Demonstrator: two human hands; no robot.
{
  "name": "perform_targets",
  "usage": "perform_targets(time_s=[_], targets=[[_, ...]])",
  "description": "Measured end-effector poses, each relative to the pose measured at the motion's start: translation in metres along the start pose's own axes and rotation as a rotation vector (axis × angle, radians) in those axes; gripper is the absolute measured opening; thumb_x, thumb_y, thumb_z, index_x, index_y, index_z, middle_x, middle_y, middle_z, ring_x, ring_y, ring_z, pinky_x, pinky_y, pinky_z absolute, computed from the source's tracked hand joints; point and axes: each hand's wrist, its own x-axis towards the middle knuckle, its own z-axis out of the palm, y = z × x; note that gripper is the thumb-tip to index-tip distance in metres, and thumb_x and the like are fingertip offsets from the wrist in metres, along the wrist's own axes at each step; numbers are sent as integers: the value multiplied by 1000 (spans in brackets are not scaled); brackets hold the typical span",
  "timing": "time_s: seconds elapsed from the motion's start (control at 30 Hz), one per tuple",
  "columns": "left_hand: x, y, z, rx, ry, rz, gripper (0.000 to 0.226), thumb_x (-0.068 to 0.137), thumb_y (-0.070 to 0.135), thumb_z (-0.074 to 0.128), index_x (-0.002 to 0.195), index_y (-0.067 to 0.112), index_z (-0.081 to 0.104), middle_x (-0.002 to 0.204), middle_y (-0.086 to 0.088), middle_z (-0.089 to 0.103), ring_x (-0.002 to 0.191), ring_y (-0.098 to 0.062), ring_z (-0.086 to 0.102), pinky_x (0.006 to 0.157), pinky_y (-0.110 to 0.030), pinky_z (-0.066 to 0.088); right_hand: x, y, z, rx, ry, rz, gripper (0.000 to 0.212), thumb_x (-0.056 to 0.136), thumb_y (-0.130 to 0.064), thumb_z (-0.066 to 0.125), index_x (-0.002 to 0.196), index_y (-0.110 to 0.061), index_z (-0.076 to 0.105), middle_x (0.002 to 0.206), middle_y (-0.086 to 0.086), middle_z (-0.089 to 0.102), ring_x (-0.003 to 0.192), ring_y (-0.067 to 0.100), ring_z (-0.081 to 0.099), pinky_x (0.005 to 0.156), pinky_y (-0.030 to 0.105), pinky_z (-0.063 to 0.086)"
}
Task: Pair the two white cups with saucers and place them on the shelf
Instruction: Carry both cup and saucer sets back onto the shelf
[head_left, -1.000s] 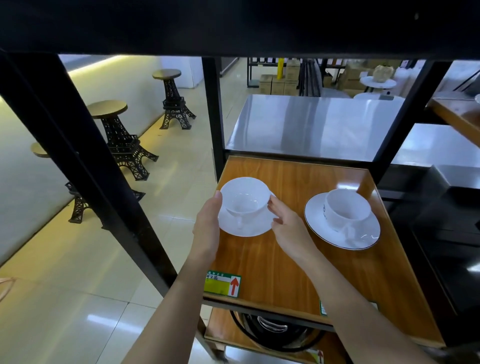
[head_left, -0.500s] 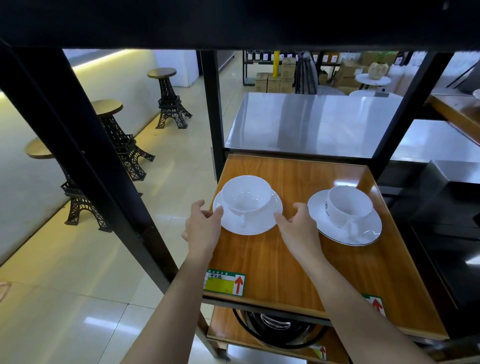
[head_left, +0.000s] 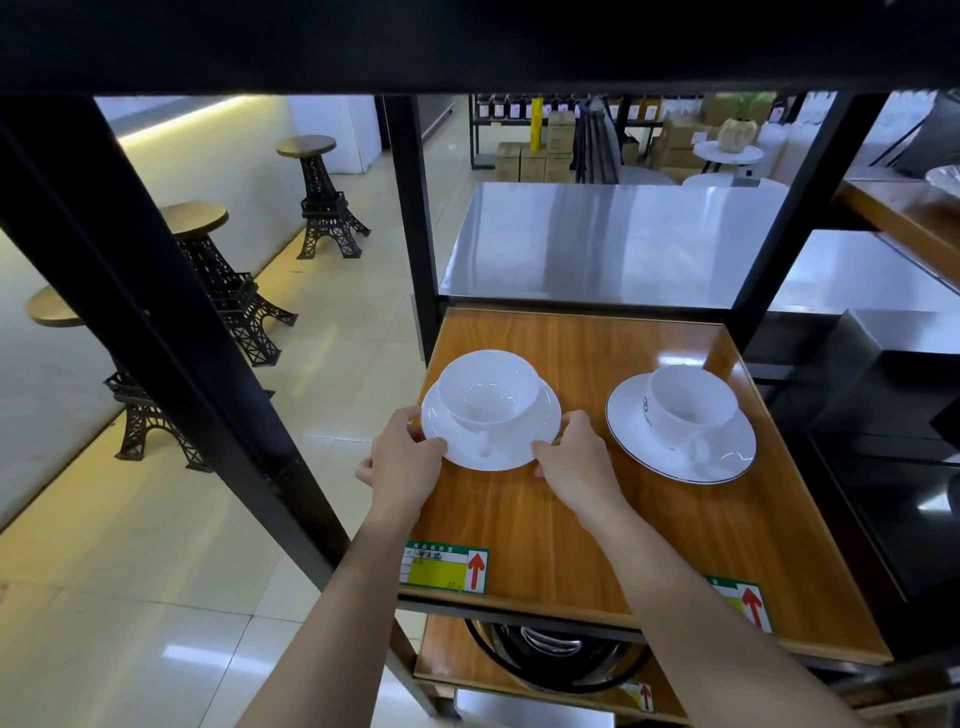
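On the wooden shelf (head_left: 582, 525) a plain white porcelain cup (head_left: 488, 387) sits upright on a plain white round saucer (head_left: 540, 421) at the left side. The left hand (head_left: 402, 462) and right hand (head_left: 574, 457) each pinch the saucer's near rim from opposite sides, their grip closed on it. To the right, apart from it, a second white cup (head_left: 688, 405) stands on a dark-rimmed white saucer (head_left: 628, 415).

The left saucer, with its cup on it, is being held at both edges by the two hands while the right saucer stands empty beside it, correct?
Not quite: the head view shows the right saucer also carries a cup. The rest holds.
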Motion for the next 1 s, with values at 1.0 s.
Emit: perform_targets(time_s=[1.0], targets=[[-5, -2, 1, 50, -82, 33, 39, 86, 45, 55, 120, 28, 49, 99, 12, 53, 98, -11, 28, 113, -49, 14, -20, 8, -21, 231, 98, 80, 47, 89, -26, 52, 130, -17, 30, 103, 12, 61, 61, 14, 54, 36, 17, 36]])
